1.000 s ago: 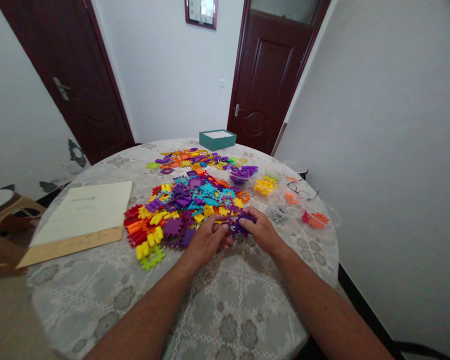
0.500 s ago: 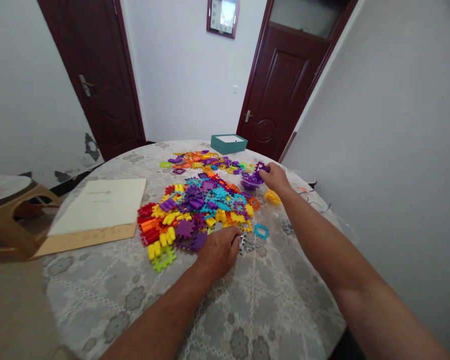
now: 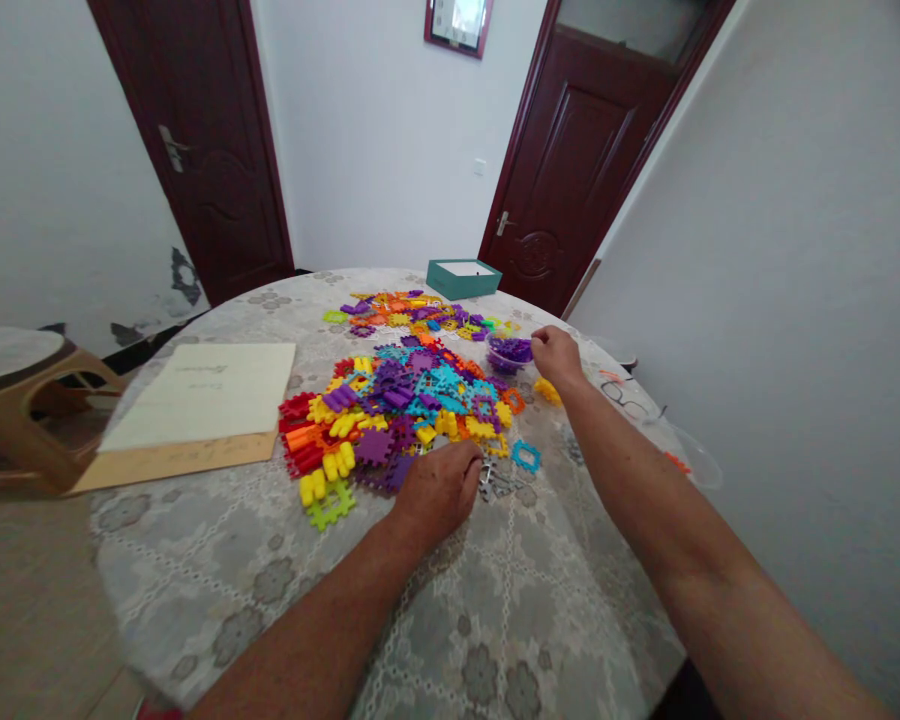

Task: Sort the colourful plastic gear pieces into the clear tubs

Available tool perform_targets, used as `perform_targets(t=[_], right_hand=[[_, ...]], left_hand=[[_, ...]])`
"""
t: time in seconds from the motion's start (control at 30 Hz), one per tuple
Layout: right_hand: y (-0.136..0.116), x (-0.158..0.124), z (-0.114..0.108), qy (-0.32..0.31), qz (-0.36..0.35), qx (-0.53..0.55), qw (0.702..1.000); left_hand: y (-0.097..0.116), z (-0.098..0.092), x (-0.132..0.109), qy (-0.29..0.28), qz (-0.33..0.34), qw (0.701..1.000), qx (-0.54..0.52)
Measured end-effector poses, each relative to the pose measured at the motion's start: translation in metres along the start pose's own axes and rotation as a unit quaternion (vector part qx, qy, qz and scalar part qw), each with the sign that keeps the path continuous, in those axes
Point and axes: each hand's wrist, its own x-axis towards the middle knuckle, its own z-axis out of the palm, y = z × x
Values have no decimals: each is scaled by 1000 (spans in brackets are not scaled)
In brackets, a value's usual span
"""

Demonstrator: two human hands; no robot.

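A heap of colourful plastic interlocking pieces lies in the middle of a round table with a patterned cloth. My left hand rests knuckles up at the heap's near edge, fingers curled, beside a few grey pieces. My right hand reaches far across to a clear bowl of purple pieces, fingers bent just right of the bowl. I cannot see anything held in either hand. A blue ring piece lies loose between my arms.
A second spread of pieces and a teal box sit at the far edge. A cream booklet on brown card lies left. Glasses and clear bowls stand right. Wooden stool left; wall close right.
My right hand, which carried purple pieces from the heap to the purple bowl, has now lowered beside the bowl and the pieces are no longer seen in it. My left hand stayed put.
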Motion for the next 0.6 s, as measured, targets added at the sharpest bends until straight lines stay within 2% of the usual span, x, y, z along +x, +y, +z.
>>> perform_targets(t=[0.1,0.27,0.33,0.43,0.6], right_hand=[[2,-42,-17,-43,-48,21,998],[15,-122,-39,-230,-106,-12,967],[23,-145,-40,-271,-106,-48,956],[34,-163,-34,-289,-85,-94,949],[43,-167,-25,-288,-49,-90,952]], left_hand=[[-2,1,1,1,1,1000,24],[-4,2,3,6,1,999,47],[-4,2,3,5,5,999,54],[-3,2,3,3,12,999,52],[-3,3,4,-5,12,999,46]])
